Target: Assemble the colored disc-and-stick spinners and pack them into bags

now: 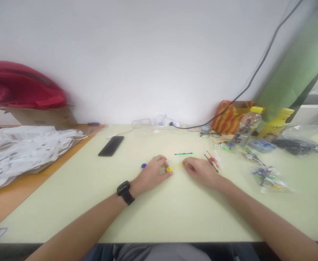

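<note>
At the middle of the table, my left hand (pixel 155 171) has its thumb and fingertips curled around a small yellow round piece (pixel 169 169). A blue round piece (pixel 143 165) lies just beyond that hand's back. My right hand (pixel 198 168) pinches one end of a thin yellow arrow-shaped piece (pixel 178 166), which points toward the yellow round piece. Whether the two yellow pieces touch is too small to tell. Behind the hands lies a blue arrow (pixel 183 153) with a green one alongside it. Red (pixel 212 158), black (pixel 211 163) and white thin pieces sit right of my right hand.
Clear bags of coloured parts (pixel 271 178) lie at the right, near two bottles (pixel 248 125) and a striped bag (pixel 222 116). Glasses (pixel 210 134) and a power cable rest by the wall. A phone (pixel 111 146) lies left; white bags (pixel 25 148) are piled far left.
</note>
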The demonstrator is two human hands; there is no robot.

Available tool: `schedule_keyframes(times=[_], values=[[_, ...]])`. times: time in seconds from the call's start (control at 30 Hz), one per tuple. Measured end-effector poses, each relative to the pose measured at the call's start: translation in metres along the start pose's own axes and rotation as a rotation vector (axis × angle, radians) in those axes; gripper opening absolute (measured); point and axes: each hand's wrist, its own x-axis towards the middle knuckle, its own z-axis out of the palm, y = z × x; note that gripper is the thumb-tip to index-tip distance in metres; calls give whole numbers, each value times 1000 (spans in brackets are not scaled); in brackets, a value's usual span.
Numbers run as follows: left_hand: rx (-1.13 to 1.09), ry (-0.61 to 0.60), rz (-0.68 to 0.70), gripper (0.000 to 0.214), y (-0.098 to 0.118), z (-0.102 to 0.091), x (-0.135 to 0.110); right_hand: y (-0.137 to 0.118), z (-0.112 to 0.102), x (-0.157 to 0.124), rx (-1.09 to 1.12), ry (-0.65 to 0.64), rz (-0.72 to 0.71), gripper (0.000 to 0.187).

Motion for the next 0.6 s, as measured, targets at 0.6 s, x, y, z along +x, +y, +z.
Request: schedule_keyframes(times=[0.6], values=[[-733,-157,-208,35,17,7,-1,-14,-9,-6,742,93,56,18]])
